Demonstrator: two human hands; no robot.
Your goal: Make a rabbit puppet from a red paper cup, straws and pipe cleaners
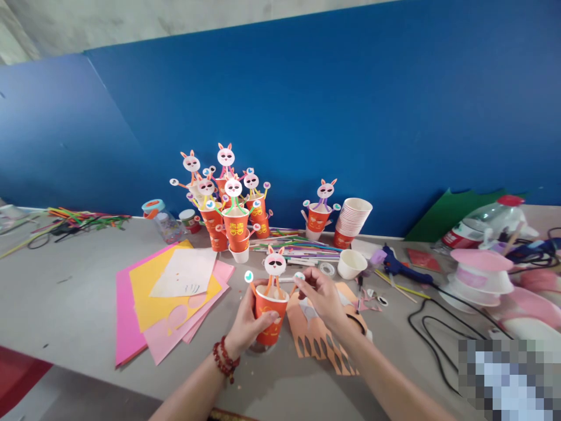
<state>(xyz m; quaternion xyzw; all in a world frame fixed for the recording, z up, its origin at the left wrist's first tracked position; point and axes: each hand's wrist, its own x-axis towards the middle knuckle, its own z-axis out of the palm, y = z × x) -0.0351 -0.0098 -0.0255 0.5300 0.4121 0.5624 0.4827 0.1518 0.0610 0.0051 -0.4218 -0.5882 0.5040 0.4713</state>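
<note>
My left hand (246, 325), with a red bead bracelet at the wrist, is wrapped round a red paper cup (270, 313) that carries a bunny face (274, 264) on orange straw legs. My right hand (322, 296) pinches the small round tip (300, 276) of the cup figure's right straw arm. The figure's left arm ends in a small heart disc (248, 276). A group of finished bunny cups (228, 202) stands behind, by the blue wall. Another single bunny cup (319, 213) stands to the right of them.
Pink and yellow paper sheets (162, 304) lie left of the cup. Cut orange paper (322, 345) lies under my right forearm. A stack of cups (353, 219), a white cup (350, 264), a blue glue gun (401, 268) with black cord (432, 336), straws (302, 248) and a bottle (486, 219) fill the right side.
</note>
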